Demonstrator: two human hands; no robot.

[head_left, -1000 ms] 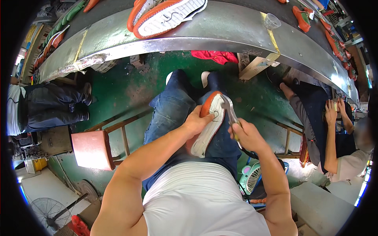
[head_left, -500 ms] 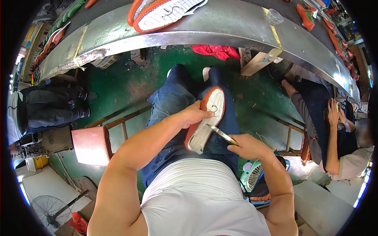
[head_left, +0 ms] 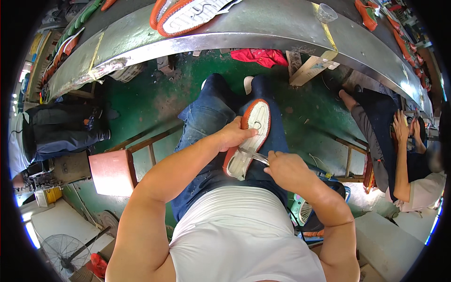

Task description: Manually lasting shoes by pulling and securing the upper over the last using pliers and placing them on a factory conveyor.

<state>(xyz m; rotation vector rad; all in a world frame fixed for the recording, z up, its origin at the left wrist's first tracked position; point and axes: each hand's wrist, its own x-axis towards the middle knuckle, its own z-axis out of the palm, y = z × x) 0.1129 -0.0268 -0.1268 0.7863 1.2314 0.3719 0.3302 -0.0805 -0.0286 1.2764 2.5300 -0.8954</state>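
Observation:
Sole side up, an orange shoe upper with a white underside (head_left: 258, 116) lies along my thighs, its toe pointing away from me. My left hand (head_left: 236, 134) is closed around its left edge, the thumb pressed on the white underside near the middle. In my right hand (head_left: 289, 168) is a slim metal hand tool (head_left: 254, 155), gripped from the right side. Its tip rests against or just over the white underside, below my left thumb. Whether it is a knife or pincers cannot be made out. A dark curved mark shows on the underside.
Ahead runs a metal-edged bench (head_left: 263, 26) carrying another orange and white shoe (head_left: 190, 18) and a clear plastic cup (head_left: 326, 13). A pink-topped stool (head_left: 112, 172) stands left. Co-workers sit right (head_left: 399, 155) and stand left (head_left: 61, 129). A small green fan (head_left: 302, 209) is near my right elbow.
My right hand has moved slightly left and up and turned over, bringing the tool's tip further across the shoe's underside. My left hand keeps its hold on the shoe.

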